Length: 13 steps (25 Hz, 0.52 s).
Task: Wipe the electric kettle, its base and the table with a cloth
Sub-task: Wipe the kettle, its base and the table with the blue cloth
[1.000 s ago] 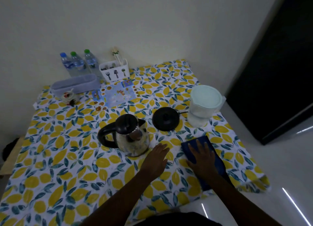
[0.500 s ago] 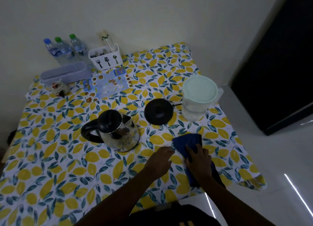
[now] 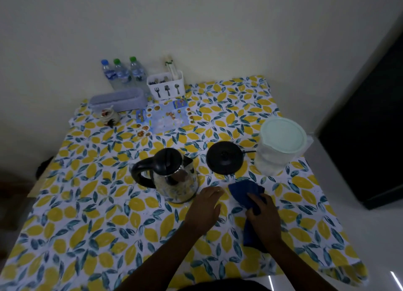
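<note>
A steel electric kettle with a black lid and handle stands in the middle of the table, which wears a lemon-print cloth. Its round black base lies just to the right, apart from the kettle. A dark blue cloth is bunched on the table in front of the base. My right hand grips that cloth, fingers curled into its folds. My left hand rests flat on the table beside the kettle's right foot, holding nothing.
A clear jug with a pale green lid stands right of the base. Along the wall stand three water bottles, a white cutlery holder, a grey tray and a small jar. A printed mat lies behind the kettle.
My right hand lay flat on the spread cloth; it has since closed and gathered the cloth into a bunch. My left hand stays beside the kettle. The camera view has shifted.
</note>
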### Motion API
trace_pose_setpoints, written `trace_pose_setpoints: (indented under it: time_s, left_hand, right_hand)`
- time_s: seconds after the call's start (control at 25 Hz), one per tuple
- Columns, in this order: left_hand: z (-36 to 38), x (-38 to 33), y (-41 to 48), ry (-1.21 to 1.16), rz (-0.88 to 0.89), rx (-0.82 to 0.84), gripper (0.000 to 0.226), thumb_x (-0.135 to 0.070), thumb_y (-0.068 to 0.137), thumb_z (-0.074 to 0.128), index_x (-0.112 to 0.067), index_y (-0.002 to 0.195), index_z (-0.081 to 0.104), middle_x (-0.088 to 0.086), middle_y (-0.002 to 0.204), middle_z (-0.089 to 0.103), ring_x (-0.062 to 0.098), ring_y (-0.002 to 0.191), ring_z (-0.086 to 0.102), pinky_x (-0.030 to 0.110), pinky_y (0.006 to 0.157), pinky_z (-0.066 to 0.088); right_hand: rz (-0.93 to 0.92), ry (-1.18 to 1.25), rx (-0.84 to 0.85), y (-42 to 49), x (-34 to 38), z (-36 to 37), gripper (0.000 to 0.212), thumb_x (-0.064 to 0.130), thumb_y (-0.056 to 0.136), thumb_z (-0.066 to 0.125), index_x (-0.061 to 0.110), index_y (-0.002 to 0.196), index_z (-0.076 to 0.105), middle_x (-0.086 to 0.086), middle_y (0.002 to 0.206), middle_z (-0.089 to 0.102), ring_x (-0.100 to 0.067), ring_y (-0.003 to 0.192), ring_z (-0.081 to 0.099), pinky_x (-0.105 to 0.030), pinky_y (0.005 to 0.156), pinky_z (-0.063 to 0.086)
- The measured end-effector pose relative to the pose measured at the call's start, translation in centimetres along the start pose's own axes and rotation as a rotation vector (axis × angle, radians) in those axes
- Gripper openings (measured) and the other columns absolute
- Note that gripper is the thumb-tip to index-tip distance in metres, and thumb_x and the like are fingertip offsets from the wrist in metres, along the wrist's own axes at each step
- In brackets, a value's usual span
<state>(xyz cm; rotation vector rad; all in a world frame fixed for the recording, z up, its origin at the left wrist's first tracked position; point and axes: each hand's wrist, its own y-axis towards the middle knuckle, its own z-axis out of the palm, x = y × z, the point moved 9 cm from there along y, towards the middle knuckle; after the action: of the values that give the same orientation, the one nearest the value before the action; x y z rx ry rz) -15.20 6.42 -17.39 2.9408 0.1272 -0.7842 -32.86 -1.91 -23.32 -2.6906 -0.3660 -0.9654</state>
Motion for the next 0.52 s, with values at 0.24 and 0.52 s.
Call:
trace_pose_setpoints:
  time_s: [0.24, 0.52]
  left_hand:
    - [-13.3, 4.9, -2.3, 0.031, -0.103, -0.463, 0.028, -0.018, 0.097, 0.048, -0.011, 0.121, 0.061, 0.010, 0.127, 0.060, 0.023, 0.122, 0.050, 0.037, 0.105, 0.043]
    - [-19.0, 14.8, -3.7, -0.119, -0.401, -0.332, 0.054, -0.041, 0.092, 0.054, -0.004, 0.131, 0.051, 0.017, 0.129, 0.058, 0.032, 0.121, 0.053, 0.040, 0.102, 0.044]
  right_hand:
    - [-0.317, 0.427, -0.127, 2.2, 17.1, -3.3, 0.051, 0.006, 0.085, 0.063, 0.035, 0.127, 0.055, 0.002, 0.123, 0.050, -0.005, 0.107, 0.048, -0.011, 0.081, 0.041]
    - [-0.522, 0.193, 0.083, 5.2, 32.1, 2.5, 0.043, 0.019, 0.091, 0.057, 0.025, 0.133, 0.053, -0.008, 0.135, 0.047, -0.025, 0.117, 0.050, -0.037, 0.091, 0.048]
